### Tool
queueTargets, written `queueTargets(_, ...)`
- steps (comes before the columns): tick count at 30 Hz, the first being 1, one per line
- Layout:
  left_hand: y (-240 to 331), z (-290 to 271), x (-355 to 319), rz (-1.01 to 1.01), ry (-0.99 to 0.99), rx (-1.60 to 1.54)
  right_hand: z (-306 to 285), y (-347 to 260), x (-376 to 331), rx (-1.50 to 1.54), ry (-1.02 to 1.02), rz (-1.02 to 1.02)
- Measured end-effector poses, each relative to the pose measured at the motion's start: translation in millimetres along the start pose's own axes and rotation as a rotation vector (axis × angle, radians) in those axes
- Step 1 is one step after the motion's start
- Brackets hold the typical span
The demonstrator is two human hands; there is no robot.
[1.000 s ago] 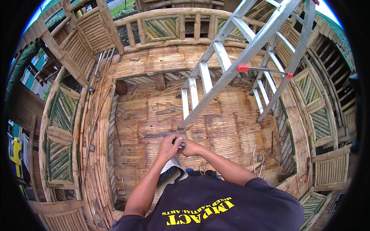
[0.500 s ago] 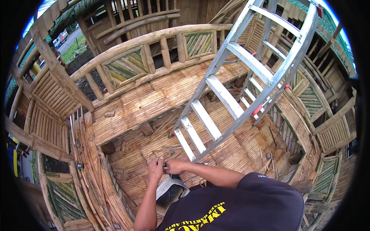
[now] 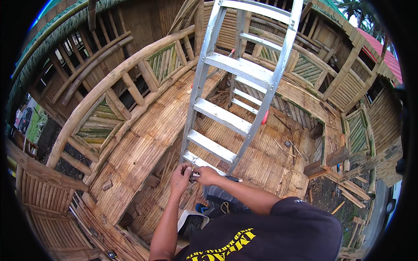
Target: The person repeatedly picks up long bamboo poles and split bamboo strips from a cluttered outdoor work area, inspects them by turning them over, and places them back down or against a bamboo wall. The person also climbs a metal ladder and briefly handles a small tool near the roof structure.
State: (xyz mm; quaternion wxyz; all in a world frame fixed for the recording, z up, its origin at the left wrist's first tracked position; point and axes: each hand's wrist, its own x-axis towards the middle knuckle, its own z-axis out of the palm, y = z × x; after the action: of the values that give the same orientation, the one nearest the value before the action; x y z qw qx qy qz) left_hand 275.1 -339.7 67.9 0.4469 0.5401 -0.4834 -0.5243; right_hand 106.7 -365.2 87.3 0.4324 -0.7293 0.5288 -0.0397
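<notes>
My left hand (image 3: 180, 178) and my right hand (image 3: 206, 175) meet in front of me, both closed around a small dark object (image 3: 192, 174) held between the fingertips; what it is cannot be made out. The hands hover just below the lowest rung of an aluminium stepladder (image 3: 226, 117) that stands on the bamboo floor (image 3: 261, 161) and rises to the top of the view.
A wide bamboo bench (image 3: 148, 139) runs along the left, backed by a curved bamboo railing (image 3: 109, 87). More railing panels (image 3: 344, 87) ring the far side. Loose wood scraps (image 3: 344, 191) and offcuts lie at the right. My shoes (image 3: 193, 222) show below my hands.
The view has swung, so the ladder now stands upright in the middle and the bench lies left. My hands stay together on the small object, near the ladder's foot.
</notes>
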Motion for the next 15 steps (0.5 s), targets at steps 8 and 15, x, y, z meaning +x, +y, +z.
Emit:
queueTargets(8, 0.7, 40.7, 60.5, 0.043, -0.251, 0.098, -8.0, 47.6, -3.2, 0.148, 0.182, 0.113)
queueTargets(15, 10.8, 89.3, 88.3, -0.001, -0.421, 0.235, -34.3, 89.8, -13.2, 0.188, 0.287, 0.131)
